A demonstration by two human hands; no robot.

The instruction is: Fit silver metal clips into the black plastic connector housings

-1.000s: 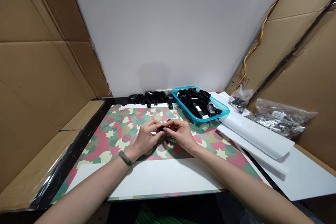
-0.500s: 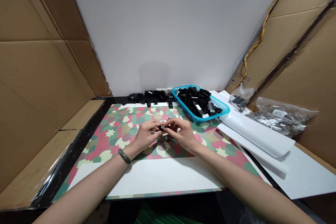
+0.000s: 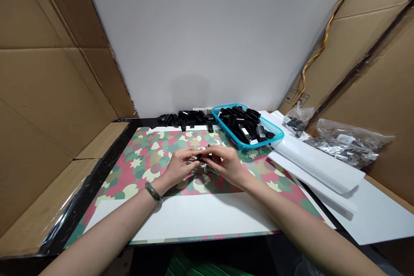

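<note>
My left hand (image 3: 180, 166) and my right hand (image 3: 227, 164) meet over the patterned mat. Their fingertips pinch a small black piece (image 3: 200, 159) between them; the fingers cover most of it, so its exact kind is hidden. Small silvery metal parts (image 3: 210, 170) lie on the mat just behind and under the hands, partly covered by my right fingers. A dark green bangle (image 3: 153, 192) circles my left wrist.
Black plastic pieces (image 3: 181, 120) lie in a row along the back edge. A blue basket (image 3: 277, 137) holds many more. Right of it are rolled white sheets (image 3: 320, 166), a bag of metal parts (image 3: 346, 148) and a smaller bag (image 3: 296, 123). Cardboard walls (image 3: 42, 108) flank the table.
A silvery bit that showed at my right fingertips is no longer visible there; more of the black piece shows now. My right fingers have shifted slightly around it.
</note>
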